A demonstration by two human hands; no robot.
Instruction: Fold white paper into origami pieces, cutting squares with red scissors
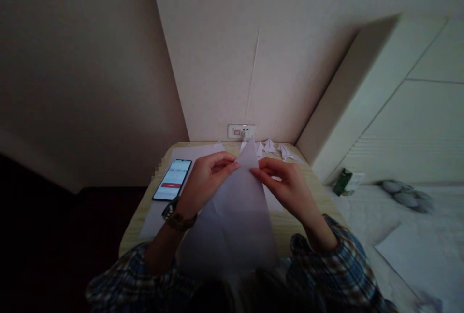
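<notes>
A white sheet of paper (232, 221), folded to a point at its far end, is held up over the small wooden table (139, 211). Thumb and fingers of my left hand (213, 173) pinch its left edge just below the point. On the opposite edge, my right hand (281, 177) pinches the paper at about the same height. Several small folded paper pieces (269, 146) stand along the table's back edge, partly hidden behind the sheet and my right hand. A lit phone (172, 180) lies left of my left hand, on more white paper (150, 221).
A wall socket (241, 131) with a plug sits just behind the table. To the right, a bed (366, 216) holds a small green box (342, 181), a grey patterned item (406, 194) and white sheets (424, 255). Walls close off the back and left.
</notes>
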